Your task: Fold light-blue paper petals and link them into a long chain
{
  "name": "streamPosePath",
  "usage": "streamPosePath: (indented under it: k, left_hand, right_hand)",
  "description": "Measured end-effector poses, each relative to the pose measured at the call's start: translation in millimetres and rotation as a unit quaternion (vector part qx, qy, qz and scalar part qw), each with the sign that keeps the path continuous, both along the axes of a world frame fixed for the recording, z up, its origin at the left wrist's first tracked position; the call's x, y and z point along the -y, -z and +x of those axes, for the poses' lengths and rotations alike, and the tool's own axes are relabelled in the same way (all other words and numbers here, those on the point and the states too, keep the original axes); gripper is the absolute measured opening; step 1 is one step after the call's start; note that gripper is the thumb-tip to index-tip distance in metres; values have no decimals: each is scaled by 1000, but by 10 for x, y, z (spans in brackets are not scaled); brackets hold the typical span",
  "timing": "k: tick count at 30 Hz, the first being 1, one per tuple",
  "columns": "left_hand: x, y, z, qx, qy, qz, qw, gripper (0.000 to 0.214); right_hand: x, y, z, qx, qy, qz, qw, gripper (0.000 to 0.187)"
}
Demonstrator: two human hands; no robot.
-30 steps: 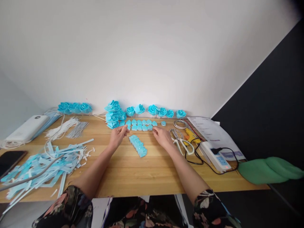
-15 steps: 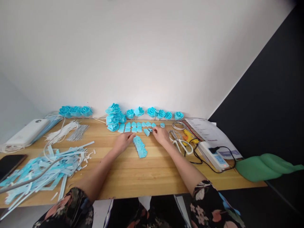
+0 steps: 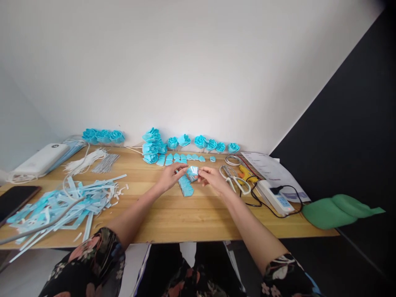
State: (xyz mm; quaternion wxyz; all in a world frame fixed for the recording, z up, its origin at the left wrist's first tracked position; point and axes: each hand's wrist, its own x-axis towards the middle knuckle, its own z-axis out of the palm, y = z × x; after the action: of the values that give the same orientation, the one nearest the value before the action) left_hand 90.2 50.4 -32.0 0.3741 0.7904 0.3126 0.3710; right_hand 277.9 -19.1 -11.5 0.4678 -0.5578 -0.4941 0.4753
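Several small light-blue petal pieces (image 3: 194,170) with white edges are held between my two hands, above the middle of the table. My right hand (image 3: 213,178) pinches their right side between thumb and fingers. At their left edge, the thumb and fingers of my left hand (image 3: 171,176) close on them. Just below lies a strip of overlapping blue petals (image 3: 187,189) on the wood, partly hidden by the hands. Behind the hands, rows of cut blue petals (image 3: 169,159) lie flat.
Blue flowers (image 3: 200,141) line the wall. Left are blue and white scraps (image 3: 68,206), white cords (image 3: 85,159), a phone (image 3: 17,200) and a white power bank (image 3: 41,159). Right are scissors (image 3: 238,181), a yellow glue gun (image 3: 247,173), a power strip (image 3: 278,200) and a green object (image 3: 337,211).
My hands have come together over the petal strip. The right hand has brought blue petals from the row towards the left, which now touches them. The view has shifted slightly.
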Motion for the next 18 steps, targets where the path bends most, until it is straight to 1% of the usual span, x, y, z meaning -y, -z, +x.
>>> streamPosePath:
  k: [4, 5, 7, 8, 9, 10, 11, 13, 15, 18]
  left_hand:
    - [-1, 17, 17, 9, 13, -50, 999, 28]
    - [-7, 20, 17, 19, 10, -69, 997, 27]
    - [-25, 23, 10, 57, 1, -111, 992, 28]
    - [-38, 24, 4, 81, -6, -130, 988, 28]
    - [-52, 26, -4, 102, -14, -147, 984, 28]
    - [-67, 28, -11, 116, -23, -159, 980, 28]
    - [-82, 31, -19, 125, -32, -168, 977, 29]
    - [-110, 41, -30, 132, -48, -178, 974, 31]
    - [-129, 50, -38, 136, -59, -183, 972, 32]
    - [-131, 54, -44, 139, -65, -192, 969, 34]
  right_hand:
    - [-56, 59, -58, 25, -38, 7, 999, 23]
    - [-78, 56, -51, 48, -49, 13, 998, 23]
    - [-131, 29, 2, 138, -54, 43, 988, 23]
    - [-160, 12, 44, 203, -48, 70, 975, 23]
    - [-192, -1, 91, 274, -46, 103, 955, 25]
    - [-225, -5, 139, 337, -57, 134, 930, 28]
    - [-259, 4, 181, 385, -83, 162, 905, 32]
    - [-325, 62, 238, 431, -153, 203, 866, 42]
    - [-370, 154, 262, 433, -206, 226, 848, 49]
    - [-325, 257, 295, 418, -229, 238, 846, 48]
